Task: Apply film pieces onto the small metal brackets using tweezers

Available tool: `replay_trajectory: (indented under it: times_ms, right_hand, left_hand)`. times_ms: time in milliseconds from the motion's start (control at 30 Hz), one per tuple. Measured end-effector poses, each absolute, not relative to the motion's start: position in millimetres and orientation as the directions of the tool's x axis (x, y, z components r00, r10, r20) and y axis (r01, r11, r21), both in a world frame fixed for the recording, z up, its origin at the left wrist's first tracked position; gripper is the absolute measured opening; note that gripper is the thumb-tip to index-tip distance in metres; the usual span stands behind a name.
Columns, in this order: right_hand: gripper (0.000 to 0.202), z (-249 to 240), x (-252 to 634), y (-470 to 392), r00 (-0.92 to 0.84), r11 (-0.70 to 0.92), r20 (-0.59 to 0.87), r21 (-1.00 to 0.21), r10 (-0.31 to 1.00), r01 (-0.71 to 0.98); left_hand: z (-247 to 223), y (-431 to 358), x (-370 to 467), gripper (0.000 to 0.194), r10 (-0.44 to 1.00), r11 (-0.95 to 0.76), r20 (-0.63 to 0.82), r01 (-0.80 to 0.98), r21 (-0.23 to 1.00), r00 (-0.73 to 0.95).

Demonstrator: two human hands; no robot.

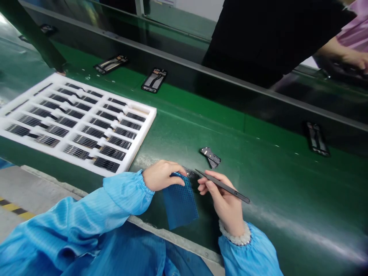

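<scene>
My left hand [166, 176] reaches in from the left, thumb and forefinger closed on a small dark phone part [189, 173] whose far end is partly lost behind the fingers. Directly beneath it lies a blue sheet [181, 205] with rows of small holes. Black tweezers [227, 186] sit in my right hand [225, 199], held like a pen, their tip pointing left close to the dark part. Whether the tip touches it I cannot tell. Just beyond the hands, two small black plastic pieces [211, 157] lie crossed on the green bench.
A white foam tray [152, 117] with rows of black flex strips stands at left. Opened phone bodies [154, 80] lie along the far green strip, another phone body [317, 138] at right. A metal rail runs behind. Across the bench, a person's arm [342, 55] shows.
</scene>
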State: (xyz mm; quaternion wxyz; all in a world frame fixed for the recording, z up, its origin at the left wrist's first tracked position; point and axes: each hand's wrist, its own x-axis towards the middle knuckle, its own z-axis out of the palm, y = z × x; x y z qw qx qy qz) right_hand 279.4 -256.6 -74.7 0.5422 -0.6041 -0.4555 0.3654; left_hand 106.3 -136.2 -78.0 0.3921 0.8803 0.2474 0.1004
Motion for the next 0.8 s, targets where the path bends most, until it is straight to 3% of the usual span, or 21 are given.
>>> replay_trajectory:
  times_ms: [167,367,567,800]
  right_hand:
    - [0.010,-68.9,276.8,-257.2,0.317,0.025,0.123,-0.955,0.940,0.297]
    - [0.015,-72.7,276.6,-255.8,0.296,-0.068,-0.021,-0.986,0.955,0.151]
    - [0.014,-77.6,278.1,-257.1,0.241,0.055,0.139,-0.944,0.961,0.324]
    - [0.017,-77.1,274.0,-257.4,0.235,0.002,0.070,-0.961,0.969,0.277]
  left_hand:
    - [-76.0,-137.3,106.8,0.018,0.549,-0.541,-0.062,0.411,0.734,0.834]
    - [-76.7,-137.4,106.3,0.017,0.571,-0.537,-0.051,0.420,0.732,0.819]
    - [-76.4,-137.1,107.1,0.013,0.548,-0.573,-0.007,0.381,0.725,0.837]
    - [-78.4,-137.6,106.0,0.014,0.512,-0.614,0.032,0.340,0.712,0.859]
